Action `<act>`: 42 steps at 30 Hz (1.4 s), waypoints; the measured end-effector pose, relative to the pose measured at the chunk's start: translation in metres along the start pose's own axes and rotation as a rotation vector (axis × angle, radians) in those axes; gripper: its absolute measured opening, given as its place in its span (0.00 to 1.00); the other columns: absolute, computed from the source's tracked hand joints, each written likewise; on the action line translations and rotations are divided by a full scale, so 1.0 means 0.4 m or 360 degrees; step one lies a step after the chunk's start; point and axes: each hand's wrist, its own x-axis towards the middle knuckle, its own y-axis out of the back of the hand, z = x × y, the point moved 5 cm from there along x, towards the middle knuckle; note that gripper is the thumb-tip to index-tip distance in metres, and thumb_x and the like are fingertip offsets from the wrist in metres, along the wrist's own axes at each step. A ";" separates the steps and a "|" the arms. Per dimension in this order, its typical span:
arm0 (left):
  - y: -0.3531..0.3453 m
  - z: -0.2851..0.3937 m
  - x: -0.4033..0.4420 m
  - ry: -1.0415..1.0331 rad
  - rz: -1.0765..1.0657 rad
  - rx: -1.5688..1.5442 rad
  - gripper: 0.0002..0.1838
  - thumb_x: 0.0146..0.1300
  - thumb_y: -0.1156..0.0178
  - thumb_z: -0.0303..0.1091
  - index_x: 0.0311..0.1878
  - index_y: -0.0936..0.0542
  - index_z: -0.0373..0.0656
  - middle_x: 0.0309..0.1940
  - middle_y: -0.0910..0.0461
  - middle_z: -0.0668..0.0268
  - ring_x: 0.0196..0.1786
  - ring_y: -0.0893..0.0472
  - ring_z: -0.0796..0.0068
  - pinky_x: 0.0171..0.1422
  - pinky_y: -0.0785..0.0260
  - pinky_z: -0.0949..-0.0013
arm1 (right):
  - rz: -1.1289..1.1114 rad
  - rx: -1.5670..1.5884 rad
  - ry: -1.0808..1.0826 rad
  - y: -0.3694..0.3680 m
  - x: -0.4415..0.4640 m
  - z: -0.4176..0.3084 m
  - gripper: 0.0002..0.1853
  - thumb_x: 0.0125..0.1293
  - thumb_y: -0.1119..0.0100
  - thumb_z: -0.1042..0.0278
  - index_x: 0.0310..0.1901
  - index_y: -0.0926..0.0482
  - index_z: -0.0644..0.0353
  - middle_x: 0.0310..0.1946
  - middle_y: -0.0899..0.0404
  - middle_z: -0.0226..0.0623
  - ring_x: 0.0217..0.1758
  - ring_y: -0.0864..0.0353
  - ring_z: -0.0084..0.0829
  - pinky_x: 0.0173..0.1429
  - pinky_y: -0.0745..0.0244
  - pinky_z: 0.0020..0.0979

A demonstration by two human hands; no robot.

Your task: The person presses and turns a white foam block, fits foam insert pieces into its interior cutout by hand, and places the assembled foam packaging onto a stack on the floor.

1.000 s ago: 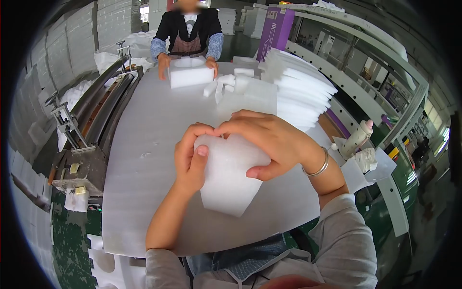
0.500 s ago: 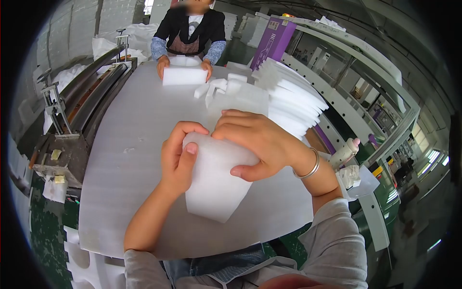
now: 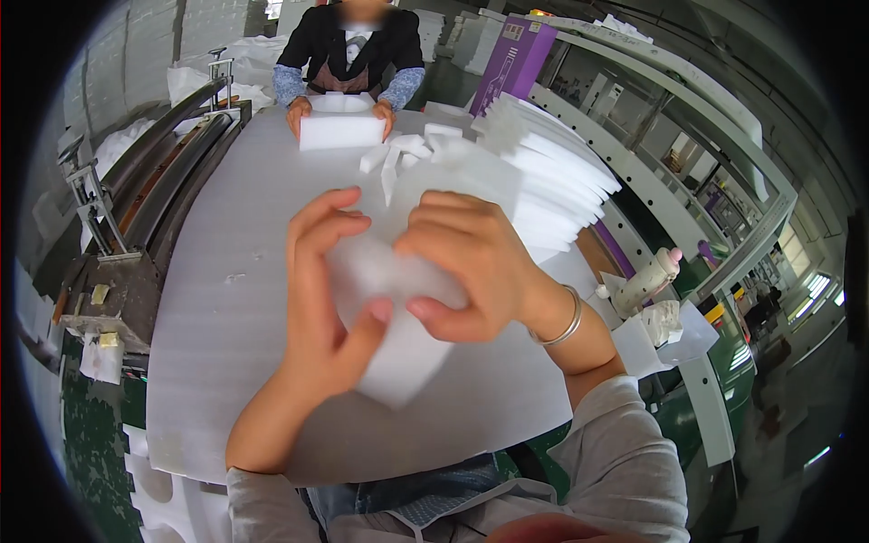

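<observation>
In front of me a white foam piece (image 3: 403,366) stands at a tilt above the white-covered table, blurred by motion. My left hand (image 3: 321,299) is along its left side, fingers and thumb spread apart, the thumb lying over the near face. Curled over the upper right of the foam is my right hand (image 3: 471,262), with a bracelet on its wrist; its fingers bend round the far edge and its thumb lies on the near face. The right fingertips are partly hidden.
Across the table (image 3: 217,362) a co-worker (image 3: 348,54) holds a white foam block (image 3: 341,133). Foam offcuts (image 3: 398,158) and a stack of foam sheets (image 3: 557,181) lie ahead. A roller machine (image 3: 172,172) runs along the left; a bottle (image 3: 647,282) stands right.
My left fingers have spread away from the foam's top edge. My right hand has shifted slightly left, curling more, and the foam has moved a little. The co-worker's block is slightly higher in view.
</observation>
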 end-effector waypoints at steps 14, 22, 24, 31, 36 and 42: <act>0.034 -0.039 0.031 0.0339 -0.0420 0.0640 0.39 0.35 0.32 0.23 0.57 0.33 0.42 0.62 0.37 0.56 0.70 0.46 0.49 0.71 0.52 0.54 | -0.0681 -0.0181 -0.0335 0.021 0.002 0.105 0.46 0.46 0.34 0.61 0.66 0.46 0.65 0.65 0.46 0.57 0.69 0.47 0.50 0.71 0.51 0.40; 0.045 -0.028 0.036 0.0301 -0.0667 0.0464 0.38 0.36 0.36 0.20 0.58 0.33 0.42 0.64 0.37 0.56 0.71 0.48 0.50 0.72 0.54 0.55 | -0.0815 -0.0571 -0.0741 0.109 -0.115 0.168 0.46 0.39 0.30 0.66 0.63 0.40 0.66 0.52 0.31 0.51 0.58 0.35 0.48 0.64 0.43 0.37; 0.053 -0.011 0.046 0.0241 -0.0623 0.0748 0.40 0.35 0.34 0.21 0.59 0.32 0.47 0.64 0.38 0.58 0.71 0.48 0.48 0.70 0.54 0.46 | -0.0654 -0.0687 -0.0607 0.121 -0.102 0.118 0.44 0.37 0.28 0.65 0.60 0.37 0.66 0.46 0.30 0.46 0.50 0.32 0.44 0.58 0.39 0.35; 0.042 0.046 0.026 0.0226 -0.0569 0.1622 0.46 0.35 0.29 0.32 0.64 0.35 0.49 0.68 0.42 0.63 0.73 0.52 0.52 0.68 0.58 0.38 | -0.0259 -0.1107 -0.0280 0.098 -0.084 0.026 0.42 0.34 0.29 0.67 0.57 0.34 0.67 0.46 0.31 0.43 0.47 0.32 0.42 0.55 0.38 0.39; -0.033 0.025 -0.001 0.0201 -0.0722 0.1517 0.53 0.28 0.25 0.38 0.65 0.39 0.47 0.67 0.43 0.61 0.71 0.48 0.53 0.68 0.54 0.39 | -0.0273 -0.1104 -0.0188 0.027 -0.115 0.016 0.43 0.32 0.30 0.69 0.57 0.34 0.67 0.48 0.31 0.44 0.47 0.32 0.41 0.58 0.38 0.43; -0.070 -0.022 -0.017 0.0139 -0.0573 0.1310 0.54 0.29 0.25 0.43 0.63 0.40 0.38 0.54 0.32 0.58 0.58 0.33 0.57 0.67 0.46 0.48 | -0.0279 -0.0973 -0.0377 0.011 -0.150 0.034 0.45 0.33 0.28 0.65 0.58 0.36 0.68 0.48 0.32 0.46 0.50 0.32 0.43 0.61 0.38 0.46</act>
